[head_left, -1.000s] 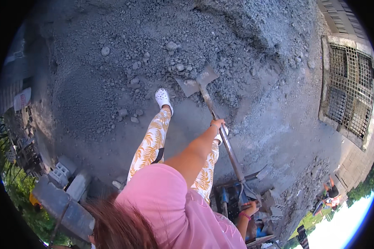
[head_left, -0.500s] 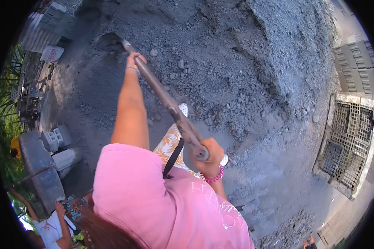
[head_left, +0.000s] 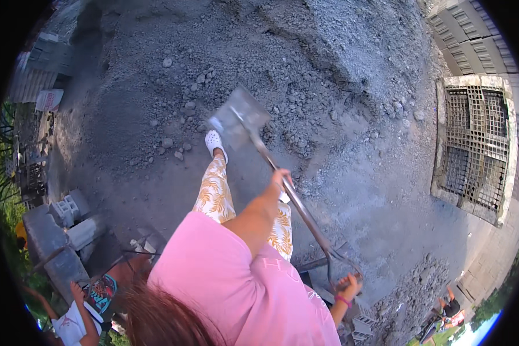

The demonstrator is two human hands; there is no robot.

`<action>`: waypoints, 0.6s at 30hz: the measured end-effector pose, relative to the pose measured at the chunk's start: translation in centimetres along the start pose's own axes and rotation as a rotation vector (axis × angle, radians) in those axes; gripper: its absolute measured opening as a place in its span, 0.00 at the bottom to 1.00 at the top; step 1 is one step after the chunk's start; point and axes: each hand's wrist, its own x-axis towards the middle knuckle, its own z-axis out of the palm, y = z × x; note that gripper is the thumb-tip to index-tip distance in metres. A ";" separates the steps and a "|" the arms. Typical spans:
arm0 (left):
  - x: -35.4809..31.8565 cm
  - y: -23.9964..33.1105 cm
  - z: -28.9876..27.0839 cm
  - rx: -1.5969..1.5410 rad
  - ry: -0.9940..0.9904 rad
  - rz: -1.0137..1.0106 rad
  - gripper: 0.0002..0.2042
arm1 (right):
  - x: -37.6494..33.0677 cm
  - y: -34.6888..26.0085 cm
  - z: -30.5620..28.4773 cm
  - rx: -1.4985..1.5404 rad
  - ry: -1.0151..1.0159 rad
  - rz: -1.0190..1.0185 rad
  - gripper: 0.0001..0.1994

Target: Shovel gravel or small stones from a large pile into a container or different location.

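A metal shovel (head_left: 309,218) slants across the middle, its flat blade (head_left: 242,115) pointing away from me beside my left shoe. The blade's face looks bare, with no load on it, and is slightly blurred. My left hand (head_left: 281,177) is closed around the middle of the shaft. At the near end, on my right, my right hand (head_left: 348,287) grips the handle and wears a pink coiled band at the wrist. Beyond the blade rises a heap of grey sand and gravel (head_left: 305,69).
A framed mesh screen (head_left: 474,150) lies at the right, with stacked concrete blocks (head_left: 467,37) beyond it. Hollow blocks (head_left: 66,210) and a grey slab (head_left: 55,242) stand at the left. One person (head_left: 81,317) is at the lower left, another (head_left: 452,311) at the lower right.
The shovel has swung from the far left back toward me and right, and its blade shows near my left shoe. Both hands have moved right and nearer, still holding it.
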 end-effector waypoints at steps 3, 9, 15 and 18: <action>-4.7 -15.4 5.9 -0.066 0.012 -0.482 0.11 | -4.6 -5.9 -13.8 -0.127 0.386 -0.036 0.07; -11.0 -21.9 13.2 -0.088 -0.014 -0.722 0.10 | -9.3 -11.7 -27.1 -0.875 0.520 -0.289 0.09; 8.1 0.2 6.5 -0.056 -0.070 -0.225 0.12 | 0.3 -3.7 5.7 -0.116 0.157 0.037 0.07; 14.9 17.1 0.1 0.014 0.001 -0.036 0.06 | -0.2 3.8 21.7 -0.041 0.119 -0.016 0.08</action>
